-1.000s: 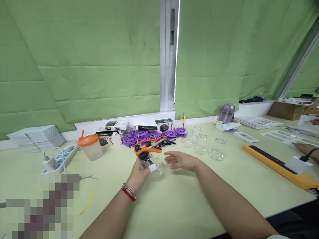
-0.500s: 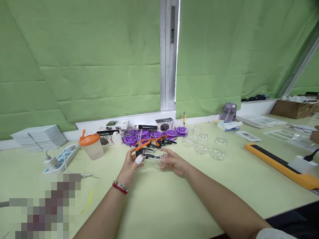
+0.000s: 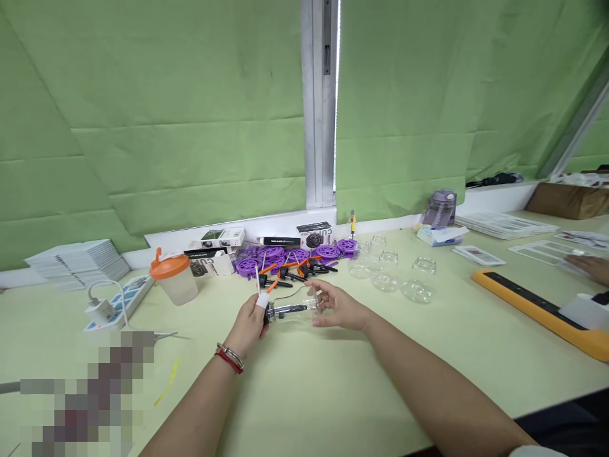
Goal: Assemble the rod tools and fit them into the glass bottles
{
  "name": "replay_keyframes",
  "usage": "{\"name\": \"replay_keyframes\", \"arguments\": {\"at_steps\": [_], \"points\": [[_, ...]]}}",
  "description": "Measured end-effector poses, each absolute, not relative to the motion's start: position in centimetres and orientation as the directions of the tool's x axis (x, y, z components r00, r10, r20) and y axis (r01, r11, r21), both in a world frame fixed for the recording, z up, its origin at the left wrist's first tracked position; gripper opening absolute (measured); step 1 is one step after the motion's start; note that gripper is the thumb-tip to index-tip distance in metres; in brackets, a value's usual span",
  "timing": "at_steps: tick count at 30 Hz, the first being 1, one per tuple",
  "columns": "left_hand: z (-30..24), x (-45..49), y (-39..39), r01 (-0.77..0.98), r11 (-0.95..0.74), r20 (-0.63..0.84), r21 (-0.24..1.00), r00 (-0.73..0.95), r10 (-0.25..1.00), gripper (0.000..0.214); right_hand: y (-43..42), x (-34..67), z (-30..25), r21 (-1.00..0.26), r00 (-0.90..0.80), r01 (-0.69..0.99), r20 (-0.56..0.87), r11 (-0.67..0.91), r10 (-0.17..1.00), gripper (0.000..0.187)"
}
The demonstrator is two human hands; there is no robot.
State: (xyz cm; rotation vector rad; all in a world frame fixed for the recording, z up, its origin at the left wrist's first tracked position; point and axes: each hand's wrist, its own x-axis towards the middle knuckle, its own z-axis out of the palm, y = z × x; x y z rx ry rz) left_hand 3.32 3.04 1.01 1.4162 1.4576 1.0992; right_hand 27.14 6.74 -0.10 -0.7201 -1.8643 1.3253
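Observation:
My left hand (image 3: 248, 320) is closed on a black cap (image 3: 267, 313) with an orange strip (image 3: 273, 284) and a pale stick (image 3: 257, 278) rising from it. A white wrap covers its thumb tip. From the cap, a black stem reaches sideways into a clear bottle (image 3: 297, 297) lying level above the table, its neck against the cap. My right hand (image 3: 340, 308) cups the bottle's base, thumb below and fingers above. Behind my hands lie several black caps with orange parts (image 3: 304, 271) and a row of purple wheel-like pieces (image 3: 271, 255).
Several clear bottles (image 3: 384, 281) stand right of my hands. An orange-lidded cup (image 3: 176, 279), a white power strip (image 3: 121, 301) and stacked white cards (image 3: 76, 261) are on the left. An orange-and-black bar (image 3: 533, 312) lies right, near another person's hand (image 3: 590, 266). Printed boxes (image 3: 314, 236) line the wall.
The cap now sits at the bottle's neck, with its stem deeper inside. My left hand has turned, and my right hand has shifted slightly right with fingers wider round the base.

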Motion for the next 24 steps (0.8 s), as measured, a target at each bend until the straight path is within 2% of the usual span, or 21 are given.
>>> {"name": "replay_keyframes", "arguments": {"at_steps": [4,7,9,11,14,19,24], "points": [[1.3,3.7,2.9,0.221,0.086,-0.071,0.971,-0.078,0.994,0.044,6.4,27.2,0.3,-0.781,-0.583,0.138,0.433,0.609,0.687,0.076],[1.2,3.7,2.9,0.196,0.078,-0.064,0.977,-0.078,0.995,0.043,6.5,27.1,0.2,-0.759,-0.576,0.138,0.46,0.636,0.675,0.075],[1.1,3.6,3.0,0.21,0.056,-0.039,0.976,-0.082,0.996,0.043,6.6,27.0,-0.2,-0.832,-0.57,0.116,0.391,0.542,0.723,0.081],[1.0,3.5,3.1,0.248,0.032,-0.009,0.968,-0.092,0.996,0.043,6.8,26.9,-0.8,-0.921,-0.579,0.068,0.277,0.384,0.767,0.084],[1.0,3.3,3.1,0.299,0.008,0.024,0.954,-0.104,0.994,0.042,6.9,26.5,-1.4,-0.988,-0.591,-0.011,0.129,0.152,0.797,0.075],[0.9,3.3,3.2,0.329,-0.006,0.04,0.944,-0.098,0.994,0.043,6.9,25.4,-1.7,-0.996,-0.551,-0.013,-0.069,-0.091,0.832,0.055],[0.4,3.5,3.4,0.31,0.011,0.016,0.951,-0.083,0.996,0.043,7.0,24.9,-1.7,-0.972,-0.503,0.079,-0.23,-0.221,0.833,0.071]]}}
